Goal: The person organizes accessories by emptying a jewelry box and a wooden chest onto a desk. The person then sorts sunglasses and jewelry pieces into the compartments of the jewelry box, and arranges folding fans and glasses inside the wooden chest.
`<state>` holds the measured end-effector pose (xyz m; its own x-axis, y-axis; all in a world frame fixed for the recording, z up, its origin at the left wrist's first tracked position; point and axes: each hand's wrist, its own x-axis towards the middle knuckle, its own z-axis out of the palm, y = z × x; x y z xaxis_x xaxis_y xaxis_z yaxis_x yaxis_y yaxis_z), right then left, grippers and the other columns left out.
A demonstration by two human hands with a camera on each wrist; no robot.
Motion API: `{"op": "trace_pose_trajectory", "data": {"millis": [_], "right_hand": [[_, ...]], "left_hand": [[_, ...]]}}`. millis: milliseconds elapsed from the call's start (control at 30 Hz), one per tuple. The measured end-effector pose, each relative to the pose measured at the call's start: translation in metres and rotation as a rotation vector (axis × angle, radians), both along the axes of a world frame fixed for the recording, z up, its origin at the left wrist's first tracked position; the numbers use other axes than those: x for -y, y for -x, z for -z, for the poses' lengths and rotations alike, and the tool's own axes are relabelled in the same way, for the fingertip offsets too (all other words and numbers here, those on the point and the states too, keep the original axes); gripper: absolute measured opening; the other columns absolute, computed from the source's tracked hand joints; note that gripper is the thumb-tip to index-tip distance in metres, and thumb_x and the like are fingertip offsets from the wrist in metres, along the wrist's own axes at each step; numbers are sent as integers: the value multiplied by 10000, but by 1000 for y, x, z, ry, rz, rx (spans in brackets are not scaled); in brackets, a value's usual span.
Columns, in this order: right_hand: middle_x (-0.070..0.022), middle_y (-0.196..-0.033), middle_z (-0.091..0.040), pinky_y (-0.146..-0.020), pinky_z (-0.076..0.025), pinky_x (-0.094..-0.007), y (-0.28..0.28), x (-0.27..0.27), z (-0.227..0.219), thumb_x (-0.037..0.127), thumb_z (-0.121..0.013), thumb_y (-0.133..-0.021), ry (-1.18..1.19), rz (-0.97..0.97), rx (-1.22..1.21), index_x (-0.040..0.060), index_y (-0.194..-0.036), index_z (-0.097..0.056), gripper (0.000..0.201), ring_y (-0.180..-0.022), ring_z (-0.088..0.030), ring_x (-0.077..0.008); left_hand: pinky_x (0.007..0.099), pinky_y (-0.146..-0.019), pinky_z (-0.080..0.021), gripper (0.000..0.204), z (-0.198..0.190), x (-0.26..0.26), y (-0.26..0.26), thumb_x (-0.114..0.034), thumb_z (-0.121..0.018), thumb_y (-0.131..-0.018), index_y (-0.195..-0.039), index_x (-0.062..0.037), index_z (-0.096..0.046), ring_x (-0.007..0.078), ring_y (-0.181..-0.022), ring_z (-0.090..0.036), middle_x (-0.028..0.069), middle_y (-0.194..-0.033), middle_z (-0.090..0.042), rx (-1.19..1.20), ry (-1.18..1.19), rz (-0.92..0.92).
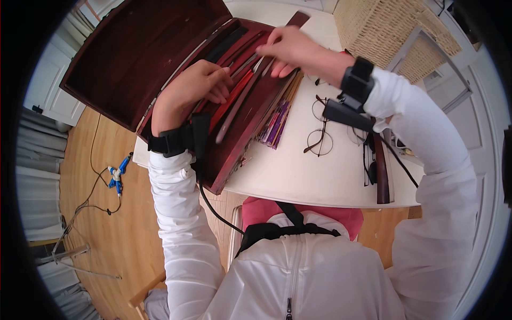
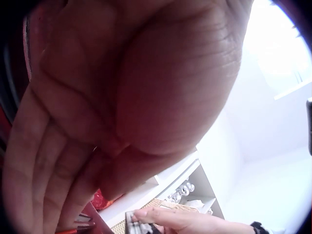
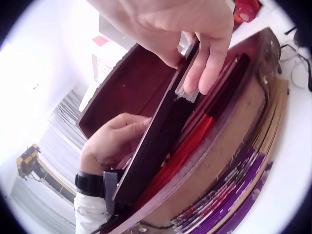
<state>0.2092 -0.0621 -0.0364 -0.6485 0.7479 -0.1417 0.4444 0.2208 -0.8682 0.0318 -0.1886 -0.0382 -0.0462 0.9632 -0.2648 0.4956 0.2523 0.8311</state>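
My right hand point(image 1: 293, 48) grips a dark folded folding fan point(image 3: 158, 136) near one end, thumb and fingers on either side of it. The fan slants over the open dark red wooden chest point(image 1: 210, 178). My left hand point(image 1: 186, 88) reaches over the chest's hinge side, behind the fan in the right wrist view. Its fingers point(image 2: 46, 165) are long and loosely bent, with the thumb across toward them; the fingertips are partly hidden. In the chest lie a red fan point(image 3: 195, 134) and several dark, slim pieces.
Purple-patterned folded fans point(image 1: 274, 125) lie against the chest's front. On the white table point(image 1: 277, 176) are round glasses point(image 1: 320, 141), sunglasses point(image 1: 370, 165) and a dark slat-like piece point(image 1: 382, 176). A woven basket point(image 1: 373, 32) stands behind. The chest lid point(image 1: 133, 48) leans back.
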Motion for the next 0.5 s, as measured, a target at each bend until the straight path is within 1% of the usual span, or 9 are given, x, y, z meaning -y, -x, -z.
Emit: {"op": "trace_pose_trajectory", "data": {"millis": [100,133,167,233,267,367,433,467,500], "right_hand": [[-101,-612,-606,-365,-432,-234,15,18,13,203,-637,-841,98,-152,140,-12,-885,-517,250,-506,-625,-162],[-113,-618,-610,-362,-427,-233,22,24,17,174,-618,-846,151,-158,150,-22,-886,-522,222,-515,-628,-160],[-125,-624,-614,-359,-422,-231,28,27,20,145,-599,-852,206,-163,159,-32,-887,-527,194,-524,-631,-159],[-141,-640,-622,-357,-415,-229,36,18,24,109,-573,-855,256,-198,190,-36,-903,-531,159,-540,-637,-160],[-157,-655,-629,-354,-408,-227,38,14,24,73,-547,-859,312,-248,219,-41,-919,-535,130,-556,-642,-162],[-209,-759,-644,-392,-448,-212,37,3,24,-6,-479,-859,643,-190,327,-42,-1008,-508,156,-608,-658,-193],[-244,-852,-637,-428,-483,-201,36,3,26,-33,-446,-858,697,-161,272,-35,-1060,-471,204,-627,-656,-203],[-273,-910,-622,-470,-513,-207,37,-1,26,-47,-424,-857,678,-164,266,-32,-1101,-439,245,-635,-649,-210],[-256,-913,-627,-522,-531,-211,35,-11,31,-38,-426,-861,655,-180,241,-44,-1116,-439,256,-635,-640,-193]], "left_hand": [[236,-639,-493,282,0,-1,0,-228,-516,-916,-924,35,-618,123,-682,-620,83,-758,-644,-110,-16,120],[234,-610,-466,211,-1,-2,-2,-158,-641,-820,-902,35,-615,110,-655,-591,59,-729,-624,-139,-33,151],[234,-610,-466,211,1,-3,-1,-158,-641,-820,-902,35,-615,110,-655,-591,59,-729,-624,-138,-40,165],[275,-576,-476,249,11,-6,1,-104,-749,-686,-838,41,-616,169,-607,-608,86,-711,-631,-331,-227,264],[296,-544,-468,261,8,-6,-3,-51,-762,-619,-802,31,-595,188,-589,-602,96,-690,-616,-332,-207,249],[316,-504,-457,222,-1,-4,-13,-31,-736,-624,-769,21,-576,199,-579,-596,103,-675,-606,-488,-57,195],[320,-467,-431,177,8,-6,-8,-10,-715,-619,-733,14,-583,199,-548,-580,90,-632,-578,-502,-119,224],[317,-478,-432,174,3,-7,-15,-13,-717,-618,-746,13,-602,199,-558,-578,90,-632,-568,-501,-52,218],[315,-488,-433,174,-3,-7,-20,-15,-719,-617,-759,11,-621,198,-568,-577,90,-632,-558,-504,16,210]]}}
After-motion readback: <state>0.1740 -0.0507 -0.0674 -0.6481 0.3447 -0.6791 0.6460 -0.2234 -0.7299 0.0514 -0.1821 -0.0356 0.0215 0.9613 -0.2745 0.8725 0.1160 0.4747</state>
